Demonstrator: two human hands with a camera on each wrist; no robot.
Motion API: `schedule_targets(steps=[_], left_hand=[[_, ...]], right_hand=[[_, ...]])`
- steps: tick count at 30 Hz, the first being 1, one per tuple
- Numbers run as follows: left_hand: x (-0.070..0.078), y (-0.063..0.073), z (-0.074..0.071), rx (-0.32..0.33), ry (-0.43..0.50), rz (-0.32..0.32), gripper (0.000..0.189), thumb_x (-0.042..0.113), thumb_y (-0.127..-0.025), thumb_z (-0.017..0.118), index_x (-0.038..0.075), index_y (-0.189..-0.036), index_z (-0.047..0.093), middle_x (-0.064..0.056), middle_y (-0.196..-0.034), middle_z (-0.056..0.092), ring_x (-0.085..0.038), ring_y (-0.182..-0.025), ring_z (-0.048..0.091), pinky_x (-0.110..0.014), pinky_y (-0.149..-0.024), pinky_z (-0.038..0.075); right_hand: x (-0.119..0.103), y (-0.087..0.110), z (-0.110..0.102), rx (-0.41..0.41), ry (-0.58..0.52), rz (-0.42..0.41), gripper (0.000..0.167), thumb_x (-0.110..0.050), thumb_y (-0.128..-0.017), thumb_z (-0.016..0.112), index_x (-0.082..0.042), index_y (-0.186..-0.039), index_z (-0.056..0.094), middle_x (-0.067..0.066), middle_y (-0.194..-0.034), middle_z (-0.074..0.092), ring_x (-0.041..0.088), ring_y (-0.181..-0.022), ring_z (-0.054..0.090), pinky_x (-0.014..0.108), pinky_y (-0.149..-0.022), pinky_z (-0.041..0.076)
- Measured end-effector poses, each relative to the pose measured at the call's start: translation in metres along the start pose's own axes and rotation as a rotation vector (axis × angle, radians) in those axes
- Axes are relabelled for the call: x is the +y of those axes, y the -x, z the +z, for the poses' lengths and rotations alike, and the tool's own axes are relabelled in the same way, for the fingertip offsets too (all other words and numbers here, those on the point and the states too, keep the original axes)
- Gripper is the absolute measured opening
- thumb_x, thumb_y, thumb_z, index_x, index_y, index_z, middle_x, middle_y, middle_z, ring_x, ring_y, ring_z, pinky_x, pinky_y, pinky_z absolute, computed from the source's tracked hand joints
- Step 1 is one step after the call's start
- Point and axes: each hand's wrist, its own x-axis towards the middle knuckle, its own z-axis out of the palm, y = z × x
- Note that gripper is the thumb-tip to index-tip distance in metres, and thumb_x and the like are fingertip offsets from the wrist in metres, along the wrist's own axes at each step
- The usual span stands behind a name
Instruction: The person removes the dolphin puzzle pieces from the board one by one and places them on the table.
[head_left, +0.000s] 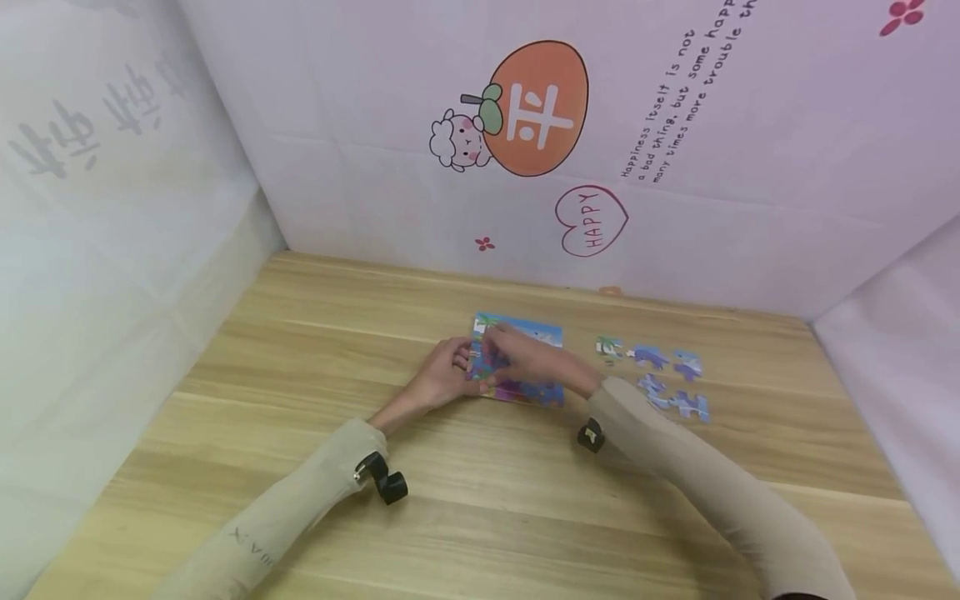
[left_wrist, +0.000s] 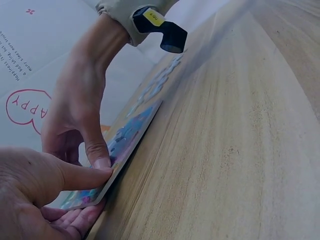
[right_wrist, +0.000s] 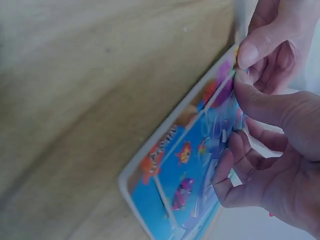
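Note:
A flat jigsaw puzzle board [head_left: 536, 392] with a colourful sea picture lies at the middle of the table. My left hand [head_left: 444, 372] grips its left edge, thumb on top and fingers beneath, as the left wrist view shows. Over the board's left part, my right hand [head_left: 525, 354] has bent fingers touching the picture, its thumb close to the left thumb. In the right wrist view, the right hand [right_wrist: 275, 155] covers part of the board [right_wrist: 187, 165]; whether it pinches a piece there is hidden.
Several loose puzzle pieces [head_left: 651, 357] lie to the right of the board on the wooden table [head_left: 487, 508]. A white printed cloth [head_left: 390, 183] hangs behind the table's far edge, with more white cloth at both sides.

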Motion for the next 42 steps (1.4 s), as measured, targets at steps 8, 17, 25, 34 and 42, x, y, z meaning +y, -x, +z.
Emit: schedule_targets(steps=[8,17,25,34,42], left_hand=[[0.001,0.0,-0.001,-0.006,-0.025,-0.01,0.09,0.017,-0.085,0.087,-0.005,-0.156,0.035,-0.017,-0.136,0.046,-0.031,-0.121,0.05,-0.048,-0.107,0.05],[0.0,0.001,-0.001,-0.017,-0.027,0.012,0.089,0.016,-0.087,0.085,-0.007,-0.156,0.034,-0.018,-0.135,0.046,-0.031,-0.12,0.048,-0.051,-0.11,0.048],[-0.001,0.001,-0.001,-0.023,-0.032,0.025,0.089,0.015,-0.088,0.085,-0.008,-0.156,0.033,-0.02,-0.137,0.045,-0.032,-0.122,0.048,-0.053,-0.109,0.048],[0.001,0.001,-0.002,-0.016,-0.032,0.039,0.088,0.014,-0.087,0.085,-0.008,-0.155,0.034,-0.022,-0.139,0.046,-0.037,-0.126,0.049,-0.055,-0.112,0.049],[0.0,0.0,-0.001,-0.023,-0.045,0.043,0.087,0.012,-0.087,0.085,-0.008,-0.155,0.035,-0.021,-0.137,0.047,-0.035,-0.122,0.05,-0.058,-0.112,0.048]], right_hand=[[0.002,-0.003,0.002,-0.006,-0.002,-0.025,0.054,-0.022,-0.09,0.081,0.001,-0.129,0.051,0.013,-0.119,0.054,0.024,-0.107,0.053,0.035,-0.094,0.056],[-0.006,0.0,-0.001,-0.003,-0.014,0.011,0.038,-0.013,-0.091,0.08,-0.002,-0.116,0.052,0.01,-0.116,0.05,0.021,-0.099,0.053,0.029,-0.087,0.056],[-0.005,0.0,-0.002,0.016,0.046,-0.039,0.041,-0.02,-0.088,0.082,-0.005,-0.112,0.052,0.006,-0.111,0.052,0.02,-0.099,0.052,0.029,-0.087,0.054],[-0.01,-0.003,-0.004,0.006,0.117,-0.034,0.045,-0.026,-0.086,0.083,-0.006,-0.112,0.053,0.005,-0.109,0.05,0.019,-0.094,0.05,0.029,-0.083,0.054],[-0.011,-0.001,-0.002,0.025,0.069,0.056,0.041,-0.02,-0.086,0.084,-0.002,-0.115,0.063,0.006,-0.113,0.055,0.019,-0.096,0.057,0.026,-0.084,0.058]])
